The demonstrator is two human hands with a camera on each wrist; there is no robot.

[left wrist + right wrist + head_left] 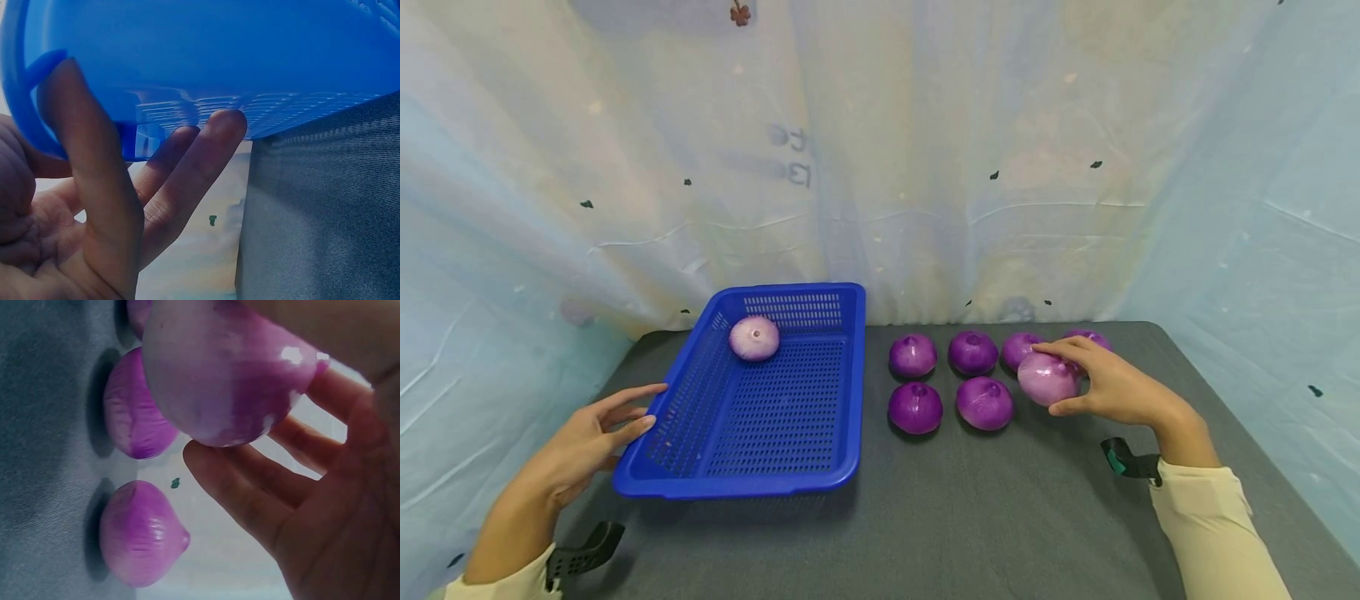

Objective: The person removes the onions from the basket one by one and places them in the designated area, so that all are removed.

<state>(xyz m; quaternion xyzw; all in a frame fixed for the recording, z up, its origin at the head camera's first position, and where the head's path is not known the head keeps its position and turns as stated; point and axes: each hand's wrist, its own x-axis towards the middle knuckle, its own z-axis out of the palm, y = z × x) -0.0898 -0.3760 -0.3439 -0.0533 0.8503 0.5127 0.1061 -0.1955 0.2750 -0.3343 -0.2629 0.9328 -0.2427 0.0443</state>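
At the left edge of the blue plastic basket (842,477), my left hand (587,446) pinches the rim, thumb inside the edge and fingers against the outer wall. The left wrist view shows the thumb (87,144) over the rim and two fingers along the slatted side. One pale purple onion (754,338) sits in the basket's far left corner. My right hand (1108,383) grips another light purple onion (1048,379) between thumb and fingers, above the mat. In the right wrist view this held onion (225,375) overlaps the onions behind it.
Several darker purple onions (916,407) stand in two rows right of the basket, on a dark grey mat (955,517). One of them (1088,338) is partly hidden behind the right hand. A pale patterned curtain (880,167) hangs behind and along both sides.
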